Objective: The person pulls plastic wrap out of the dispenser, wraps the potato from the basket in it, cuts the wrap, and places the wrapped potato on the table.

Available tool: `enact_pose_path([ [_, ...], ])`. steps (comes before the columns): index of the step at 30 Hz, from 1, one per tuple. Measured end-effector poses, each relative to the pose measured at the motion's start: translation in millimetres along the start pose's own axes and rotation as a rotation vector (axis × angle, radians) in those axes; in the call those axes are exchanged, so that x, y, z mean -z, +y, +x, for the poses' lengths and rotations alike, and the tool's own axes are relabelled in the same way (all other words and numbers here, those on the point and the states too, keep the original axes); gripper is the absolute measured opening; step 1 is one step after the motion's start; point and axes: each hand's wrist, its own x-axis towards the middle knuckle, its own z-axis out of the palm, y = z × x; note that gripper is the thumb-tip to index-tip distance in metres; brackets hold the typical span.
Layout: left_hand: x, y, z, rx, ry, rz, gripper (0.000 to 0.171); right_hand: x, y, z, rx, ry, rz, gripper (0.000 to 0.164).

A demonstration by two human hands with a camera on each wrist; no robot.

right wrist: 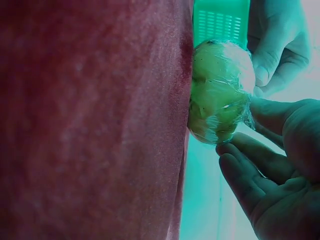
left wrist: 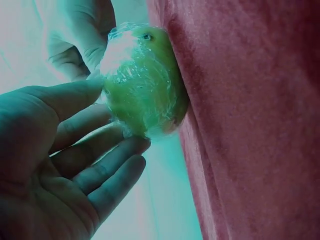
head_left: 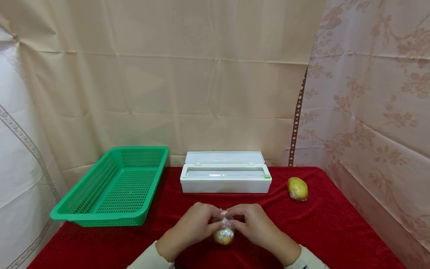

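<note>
A potato (head_left: 224, 237) wrapped in clear cling film (left wrist: 135, 67) sits on the red cloth, close in front of me. My left hand (head_left: 197, 224) pinches the film at its top from the left, thumb and fingertips against the wrapped surface. From the other side my right hand (head_left: 254, 225) does likewise, its thumb almost meeting the left one. In the right wrist view, the film looks crumpled over the potato (right wrist: 215, 95), and the fingertips touch its side. The hands partly cover the top of the potato in the head view.
Behind the hands stands a white cling film dispenser (head_left: 225, 186) with its lid raised. A green plastic basket (head_left: 97, 216) is at the left. Another potato (head_left: 297, 188), which also seems wrapped, lies at the right on the red cloth (head_left: 322, 224). Curtains (head_left: 201, 82) hang behind.
</note>
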Motion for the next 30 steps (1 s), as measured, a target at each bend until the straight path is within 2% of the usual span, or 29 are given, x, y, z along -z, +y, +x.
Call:
enact_pose_path([
  [3,2.1,-3.7,-0.2,-0.027,-0.040,0.002,0.025,2.8,0.8,-0.9,0.010,-0.047,-0.021,0.022],
  [6,5.3,-11.7,-1.1,-0.046,-0.094,-0.011,0.034,8.2,2.9,-2.1,0.032,-0.139,-0.016,0.029],
  [8,6.4,-16.8,-2.1,-0.046,-0.116,-0.028,0.041,10.9,5.2,-2.7,0.032,-0.195,-0.002,0.035],
  [11,6.6,-19.3,-2.4,-0.023,-0.125,-0.046,0.045,11.6,8.6,-2.8,0.024,-0.225,0.023,0.041],
  [17,6.7,-13.1,-1.8,0.017,-0.128,-0.027,0.040,9.0,10.1,-1.9,-0.043,-0.190,0.061,0.037],
  [26,6.3,-10.5,-3.5,0.000,-0.088,0.022,0.037,7.2,10.8,-1.5,-0.080,-0.098,0.097,0.025],
  [30,5.1,-15.4,-3.8,0.026,-0.058,-0.037,0.037,6.7,10.3,-1.8,-0.096,-0.078,0.145,0.024],
])
